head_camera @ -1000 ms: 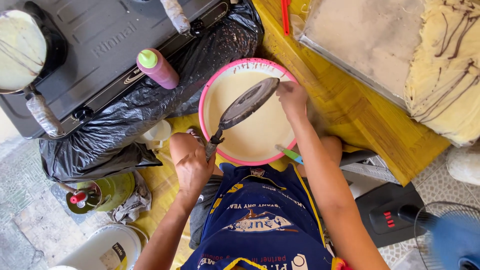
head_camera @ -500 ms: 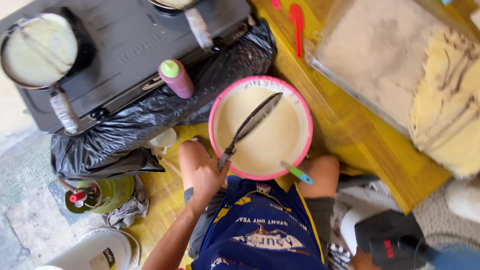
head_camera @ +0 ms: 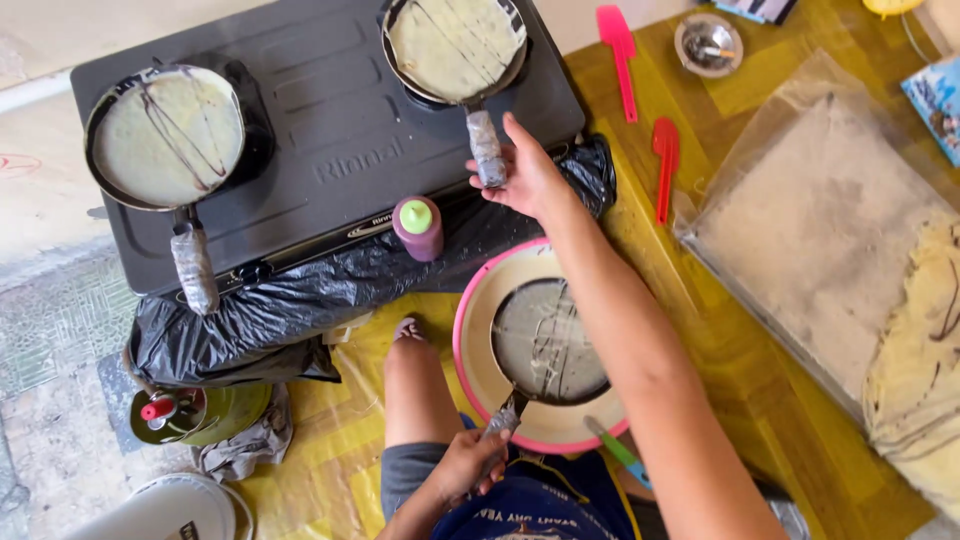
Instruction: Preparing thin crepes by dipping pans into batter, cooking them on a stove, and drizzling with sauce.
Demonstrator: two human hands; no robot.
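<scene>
Yellow patterned floor covering (head_camera: 330,420) underneath everything, grey tiles at lower left. Nearest, bottom centre: left hand (head_camera: 462,468), fingers wrapped tight around taped handle of a dark pan (head_camera: 548,342) sitting in the batter of a pink-rimmed bowl (head_camera: 470,385). Higher, centre frame: right hand (head_camera: 527,175), fingers loosely curled at wrapped handle of a crepe pan (head_camera: 455,45) on the black stove (head_camera: 330,140). Just left, maroon squeeze bottle (head_camera: 417,227). Upper left: second crepe pan (head_camera: 165,135). Farthest, top right: pink spatula (head_camera: 618,50).
</scene>
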